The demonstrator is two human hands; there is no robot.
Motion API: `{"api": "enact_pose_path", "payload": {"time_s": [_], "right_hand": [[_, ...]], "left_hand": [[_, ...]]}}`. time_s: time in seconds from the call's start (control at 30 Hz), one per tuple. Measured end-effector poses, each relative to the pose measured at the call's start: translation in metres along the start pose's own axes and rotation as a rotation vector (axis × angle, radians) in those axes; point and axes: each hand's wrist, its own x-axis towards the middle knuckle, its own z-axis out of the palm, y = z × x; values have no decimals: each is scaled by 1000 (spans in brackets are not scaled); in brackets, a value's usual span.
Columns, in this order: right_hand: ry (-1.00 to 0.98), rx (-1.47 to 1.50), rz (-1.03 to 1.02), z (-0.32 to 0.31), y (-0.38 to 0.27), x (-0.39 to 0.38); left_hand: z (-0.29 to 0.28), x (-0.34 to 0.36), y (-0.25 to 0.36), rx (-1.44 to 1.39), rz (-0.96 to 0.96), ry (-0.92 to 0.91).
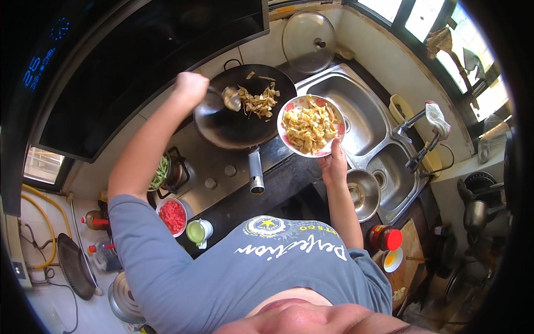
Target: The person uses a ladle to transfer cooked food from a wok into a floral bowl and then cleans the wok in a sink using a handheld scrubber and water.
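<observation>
My left hand (191, 89) is closed around the handle of a metal ladle (231, 99), held over the left side of a dark wok (225, 131). Brownish cooked slices (259, 102) lie in the wok's far right part; their kind is unclear. My right hand (335, 162) grips the near right rim of a white plate with a pink-red pattern (285, 135). Heaped on that plate are yellowish-brown cooked slices (309, 127). It hangs just right of the wok, in front of the sink. Part of the ladle's handle is hidden in my fist.
The wok's grey handle (256, 172) points toward me. Left of it stand green vegetables (160, 173), a bowl of red diced food (172, 216) and a green-filled cup (198, 231). A double sink (361, 156), a metal basin (364, 189) and a red-lidded jar (386, 238) lie right. A lid (306, 42) leans behind.
</observation>
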Motion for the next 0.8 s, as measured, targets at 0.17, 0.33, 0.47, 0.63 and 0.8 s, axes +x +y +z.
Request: {"api": "enact_pose_path", "payload": {"time_s": [0.17, 0.33, 0.47, 0.63, 0.8], "right_hand": [[-27, 0, 35, 4, 5, 4], [-61, 16, 31, 5, 3, 4], [-26, 8, 0, 13, -3, 0], [-21, -65, 31, 6, -4, -3], [-1, -43, 70, 6, 11, 3]], "left_hand": [[9, -63, -47, -325, -64, -321], [57, -88, -4, -648, -153, -352], [107, -66, 68, -772, -282, -129], [134, -51, 101, -792, -395, 94], [138, -81, 85, -835, -396, 229]]}}
